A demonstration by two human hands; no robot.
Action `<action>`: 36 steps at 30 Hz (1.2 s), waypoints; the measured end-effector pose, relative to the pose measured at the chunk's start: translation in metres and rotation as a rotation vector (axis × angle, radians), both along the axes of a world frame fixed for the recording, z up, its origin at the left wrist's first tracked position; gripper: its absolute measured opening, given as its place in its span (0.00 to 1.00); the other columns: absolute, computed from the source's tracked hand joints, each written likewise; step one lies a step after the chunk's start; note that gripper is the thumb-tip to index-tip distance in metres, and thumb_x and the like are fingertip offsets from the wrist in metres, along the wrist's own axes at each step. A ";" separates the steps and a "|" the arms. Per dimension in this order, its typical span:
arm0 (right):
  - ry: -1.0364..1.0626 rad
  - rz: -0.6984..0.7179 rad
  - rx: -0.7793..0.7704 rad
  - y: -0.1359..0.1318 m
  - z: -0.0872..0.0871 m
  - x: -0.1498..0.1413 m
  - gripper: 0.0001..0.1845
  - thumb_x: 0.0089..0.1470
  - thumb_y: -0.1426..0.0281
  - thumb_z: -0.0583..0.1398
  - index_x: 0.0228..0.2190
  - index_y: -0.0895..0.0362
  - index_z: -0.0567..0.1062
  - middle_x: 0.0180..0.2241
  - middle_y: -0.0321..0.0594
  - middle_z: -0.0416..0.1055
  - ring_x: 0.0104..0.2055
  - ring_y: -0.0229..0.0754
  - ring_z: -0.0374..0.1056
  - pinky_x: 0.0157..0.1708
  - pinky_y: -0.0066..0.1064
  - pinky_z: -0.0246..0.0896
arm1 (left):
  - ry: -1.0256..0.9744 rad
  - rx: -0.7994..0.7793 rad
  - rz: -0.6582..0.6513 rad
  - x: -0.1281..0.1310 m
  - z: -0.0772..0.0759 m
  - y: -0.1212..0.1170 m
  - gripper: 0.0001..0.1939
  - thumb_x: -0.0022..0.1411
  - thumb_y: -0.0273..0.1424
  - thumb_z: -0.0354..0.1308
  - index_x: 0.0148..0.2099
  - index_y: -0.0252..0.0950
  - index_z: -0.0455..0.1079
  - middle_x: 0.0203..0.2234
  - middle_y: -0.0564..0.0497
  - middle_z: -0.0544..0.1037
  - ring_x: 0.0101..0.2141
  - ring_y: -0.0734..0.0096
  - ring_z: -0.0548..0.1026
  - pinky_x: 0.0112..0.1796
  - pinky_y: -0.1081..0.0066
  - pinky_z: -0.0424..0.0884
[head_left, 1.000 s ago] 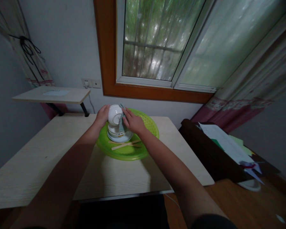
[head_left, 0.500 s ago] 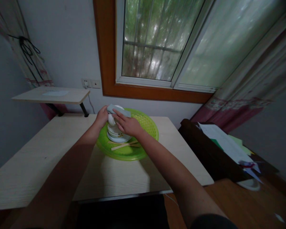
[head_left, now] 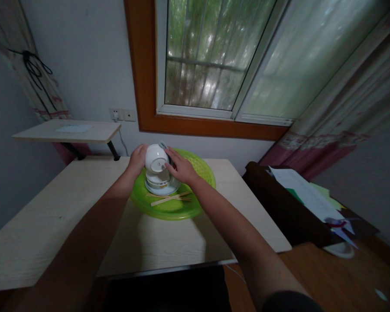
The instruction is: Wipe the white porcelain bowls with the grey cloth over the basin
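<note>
A white bowl [head_left: 153,155] is tipped on its side, its round foot facing me, above a stack of dishes. My left hand [head_left: 137,159] grips its left edge. On the right, my right hand [head_left: 181,167] presses a grey cloth [head_left: 163,145] against the bowl's rim and side; most of the cloth is hidden by the fingers. Below are stacked white bowls [head_left: 158,177] on a white plate [head_left: 164,190]. Wooden chopsticks [head_left: 170,198] lie crossed in front of the plate. Everything rests on a round green plastic tray [head_left: 169,214].
The tray stands on a pale wooden table [head_left: 156,247]. A small raised shelf [head_left: 100,132] with a sheet of paper is at the back left. To the right, papers [head_left: 312,199] lie on a dark piece of furniture [head_left: 273,212]. Behind is a window [head_left: 208,65].
The bowl has turned so its foot faces me. My right hand has shifted right with the cloth, from over the bowl to its right side.
</note>
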State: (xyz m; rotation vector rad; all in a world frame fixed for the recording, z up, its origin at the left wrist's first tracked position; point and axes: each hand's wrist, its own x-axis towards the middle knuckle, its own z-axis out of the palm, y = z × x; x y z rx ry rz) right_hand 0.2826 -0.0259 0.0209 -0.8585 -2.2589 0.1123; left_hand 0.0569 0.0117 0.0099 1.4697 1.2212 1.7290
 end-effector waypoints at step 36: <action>0.306 -0.096 -0.147 0.028 -0.009 0.010 0.43 0.47 0.54 0.72 0.59 0.56 0.67 0.55 0.50 0.69 0.57 0.53 0.67 0.60 0.47 0.62 | 0.171 -0.003 -0.233 0.009 -0.007 0.000 0.33 0.55 0.59 0.63 0.48 0.36 0.67 0.41 0.47 0.75 0.42 0.63 0.74 0.43 0.66 0.70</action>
